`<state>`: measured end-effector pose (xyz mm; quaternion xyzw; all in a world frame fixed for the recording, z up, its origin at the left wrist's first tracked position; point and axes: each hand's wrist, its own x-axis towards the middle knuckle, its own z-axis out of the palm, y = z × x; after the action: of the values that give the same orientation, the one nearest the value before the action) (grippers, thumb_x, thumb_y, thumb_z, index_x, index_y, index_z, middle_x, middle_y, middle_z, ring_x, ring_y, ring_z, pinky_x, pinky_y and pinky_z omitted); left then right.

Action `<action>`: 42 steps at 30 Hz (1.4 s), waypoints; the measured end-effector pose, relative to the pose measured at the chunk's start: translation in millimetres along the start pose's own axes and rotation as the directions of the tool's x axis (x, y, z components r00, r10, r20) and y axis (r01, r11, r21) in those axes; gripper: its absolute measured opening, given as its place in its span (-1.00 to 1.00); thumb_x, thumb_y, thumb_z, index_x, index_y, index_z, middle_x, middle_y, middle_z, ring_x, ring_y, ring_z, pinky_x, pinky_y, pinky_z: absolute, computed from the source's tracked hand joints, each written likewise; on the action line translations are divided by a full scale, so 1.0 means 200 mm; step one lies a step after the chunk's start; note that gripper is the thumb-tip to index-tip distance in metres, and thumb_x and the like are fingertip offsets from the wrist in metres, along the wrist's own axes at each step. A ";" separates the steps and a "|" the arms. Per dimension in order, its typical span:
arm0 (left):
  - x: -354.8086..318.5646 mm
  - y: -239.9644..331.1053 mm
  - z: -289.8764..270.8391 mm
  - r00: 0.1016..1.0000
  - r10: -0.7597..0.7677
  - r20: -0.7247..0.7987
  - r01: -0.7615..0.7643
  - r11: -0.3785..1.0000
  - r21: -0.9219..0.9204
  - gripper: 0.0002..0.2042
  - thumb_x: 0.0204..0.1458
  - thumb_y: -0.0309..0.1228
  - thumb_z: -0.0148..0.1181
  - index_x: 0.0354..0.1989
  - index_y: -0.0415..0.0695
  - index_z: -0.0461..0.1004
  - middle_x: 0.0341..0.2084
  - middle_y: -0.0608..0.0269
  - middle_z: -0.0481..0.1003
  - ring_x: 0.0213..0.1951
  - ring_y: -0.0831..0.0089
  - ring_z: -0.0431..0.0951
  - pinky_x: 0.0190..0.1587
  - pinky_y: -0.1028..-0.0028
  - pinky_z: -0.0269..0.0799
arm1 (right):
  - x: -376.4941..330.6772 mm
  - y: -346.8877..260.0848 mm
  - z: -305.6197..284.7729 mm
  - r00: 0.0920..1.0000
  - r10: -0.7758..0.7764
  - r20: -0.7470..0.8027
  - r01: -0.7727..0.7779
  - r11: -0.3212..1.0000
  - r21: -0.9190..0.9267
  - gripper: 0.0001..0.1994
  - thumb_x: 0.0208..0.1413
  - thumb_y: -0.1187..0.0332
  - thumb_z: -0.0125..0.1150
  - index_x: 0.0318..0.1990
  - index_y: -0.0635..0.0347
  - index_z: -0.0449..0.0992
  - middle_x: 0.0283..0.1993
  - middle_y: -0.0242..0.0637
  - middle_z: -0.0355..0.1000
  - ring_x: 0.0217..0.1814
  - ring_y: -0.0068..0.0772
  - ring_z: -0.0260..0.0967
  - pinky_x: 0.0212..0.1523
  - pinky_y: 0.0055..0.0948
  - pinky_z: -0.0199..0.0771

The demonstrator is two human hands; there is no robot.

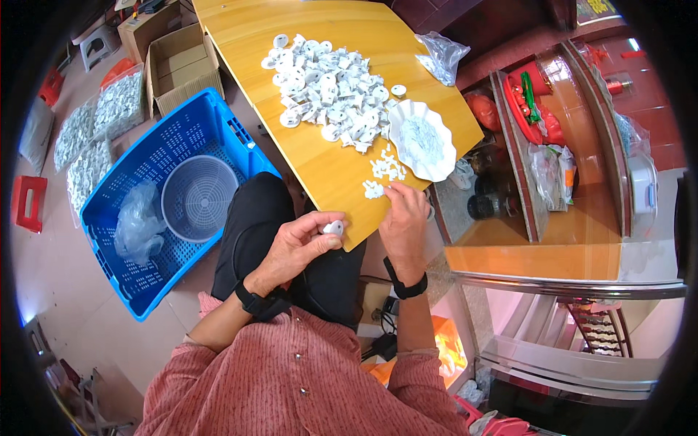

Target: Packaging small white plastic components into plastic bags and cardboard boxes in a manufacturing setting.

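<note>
My left hand (pixel 304 238) is closed around a small white plastic part (pixel 333 228) with a rounded face, just off the near corner of the yellow wooden table (pixel 323 168). At the table's right edge, the fingers of my right hand (pixel 404 221) are pinched together beside a little cluster of tiny white plastic pieces (pixel 373 190). Whatever lies between those fingertips is too small to make out. More tiny pieces (pixel 389 167) lie scattered just beyond. A fluted white dish (pixel 445 163) holds small pale bits, and a large heap of white plastic parts (pixel 331 91) covers the table's middle.
A blue plastic crate (pixel 138 287) stands at my left, with a grey round basket (pixel 200 190) and a clear bag (pixel 138 221) inside. Behind it are a cardboard box (pixel 182 65) and bags of parts (pixel 120 102). A clear bag (pixel 443 54) lies at the table's far right. Shelves (pixel 538 203) rise at right.
</note>
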<state>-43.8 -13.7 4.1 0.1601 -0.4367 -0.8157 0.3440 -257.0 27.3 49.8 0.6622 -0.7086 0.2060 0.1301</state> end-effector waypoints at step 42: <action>-0.02 -0.03 0.03 1.000 -0.017 -0.014 0.017 0.999 -0.049 -0.67 0.16 -0.52 0.12 0.11 -0.21 0.39 -0.04 0.16 0.49 -0.11 0.43 0.55 -0.03 0.40 0.55 | -0.09 0.06 0.00 0.985 0.143 -0.091 -0.149 0.987 -0.059 -0.63 -0.11 0.65 0.07 -0.07 0.24 0.48 0.04 -0.25 0.37 0.15 -0.17 0.22 0.13 -0.15 0.14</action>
<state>-45.9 -5.4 2.3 0.1610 -0.4129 -0.8278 0.3439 -266.5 43.5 39.9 0.5943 -0.7553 0.2203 0.1669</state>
